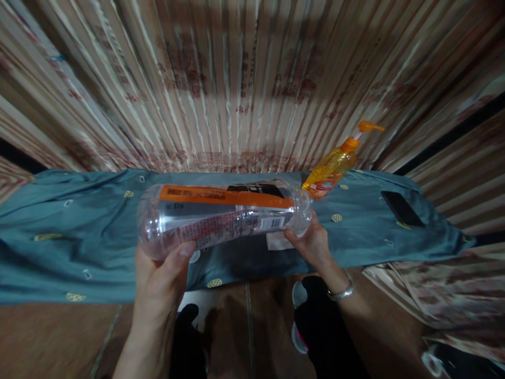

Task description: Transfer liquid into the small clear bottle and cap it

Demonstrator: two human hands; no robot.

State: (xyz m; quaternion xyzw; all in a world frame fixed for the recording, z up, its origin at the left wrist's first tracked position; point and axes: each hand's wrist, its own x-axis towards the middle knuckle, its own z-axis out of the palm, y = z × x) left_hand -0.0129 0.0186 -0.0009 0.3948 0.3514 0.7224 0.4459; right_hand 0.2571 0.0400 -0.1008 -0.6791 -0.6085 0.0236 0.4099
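A large clear plastic bottle [221, 216] with an orange, silver and black label lies sideways in the air between my hands, above the cloth-covered table. My left hand [163, 271] grips its wide base end, thumb on the near side and fingers hidden behind. At the narrower end on the right, my right hand [311, 239] holds the neck, its fingers partly hidden by the bottle. Just beyond the neck stands a pump bottle [331, 166] of yellow-orange liquid, with an orange pump head.
A teal patterned cloth [79, 237] covers the narrow table. To the right lies a black phone [401, 208]. Below the bottle sits a pale flat piece [279, 242], partly covered. A pleated curtain [236, 95] hangs behind the table; brown tiled floor [59, 337] shows in front.
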